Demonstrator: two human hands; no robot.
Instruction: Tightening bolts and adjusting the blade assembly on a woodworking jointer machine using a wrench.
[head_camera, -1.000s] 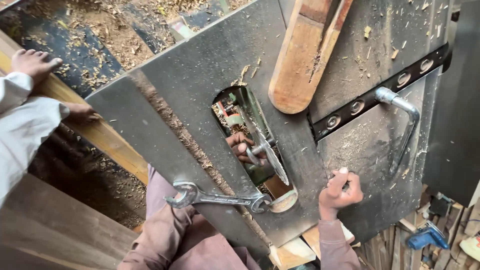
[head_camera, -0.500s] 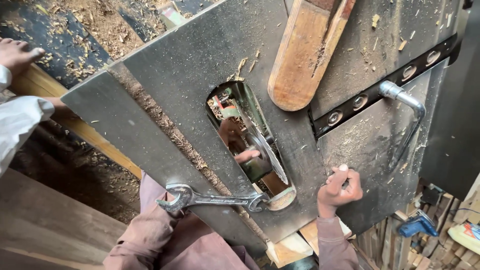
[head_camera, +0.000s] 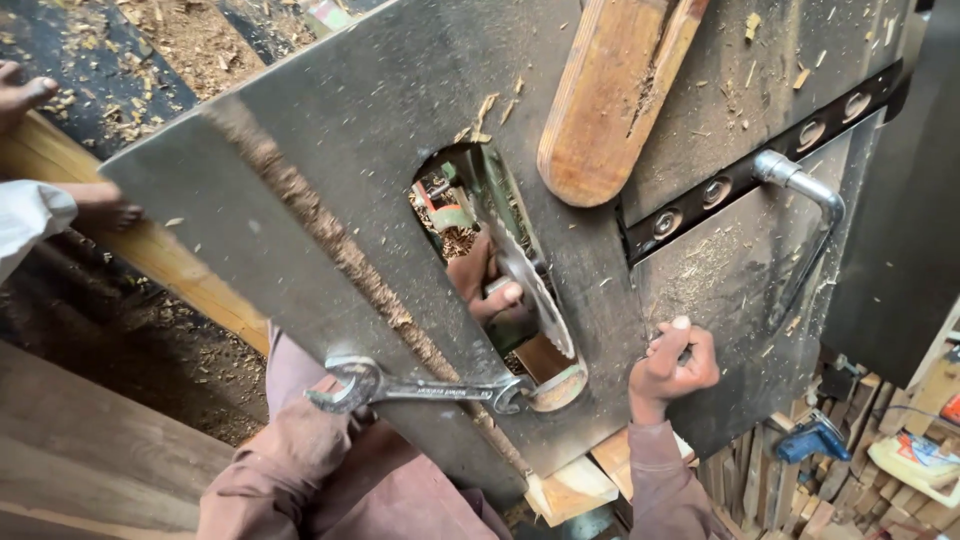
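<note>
With the left hand clamped on a part beside the saw blade and the right hand fisted on the surface, a slip could drive fingers into the teeth.

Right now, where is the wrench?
In the head view the wrench lies flat on the metal saw table, lower centre, just left of the blade opening and circular blade.

Toothed circular saw blade upright in table slot, steel spanner lying flat beside it
</note>
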